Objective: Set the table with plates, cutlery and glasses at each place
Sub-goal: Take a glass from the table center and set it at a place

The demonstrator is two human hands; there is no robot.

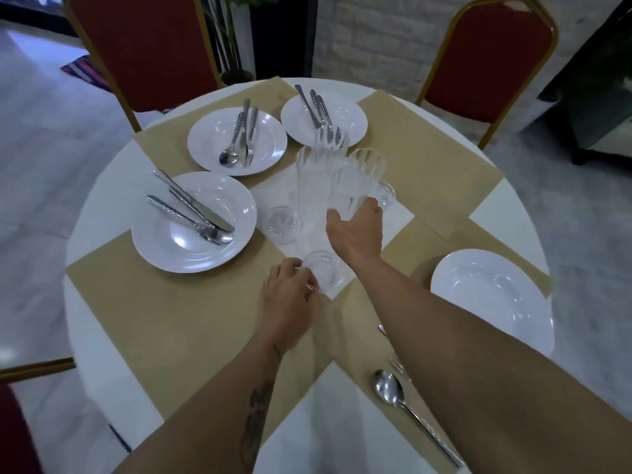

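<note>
Hard to make out: the clear ribbed glasses (309, 172) in the middle of the table (102, 206) are see-through and blurred. Their outlines overlap, so I cannot count them.
Right hand (355, 230): it grips the held glass (350, 189) round its lower end. Whether that glass touches the table cannot be told.
Left hand (290, 295): its fingers curl against the base of the nearest glass (321, 273), at the near edge of the cluster.
Cut off: the fork (398, 364) is mostly hidden under the right forearm. The spoon (390, 388) lies just beside it on a tan placemat (427, 148).
Near-left plate (195, 254): holds a knife, a fork and a spoon.
Far-left plate (266, 142): holds a spoon and two more pieces of cutlery.
Far plate (352, 114): holds cutlery whose tips are blurred behind the glasses.
Right plate (492, 292): sits on a placemat, near the right forearm.
Beyond: two red chairs (147, 46) stand at the far side.
</note>
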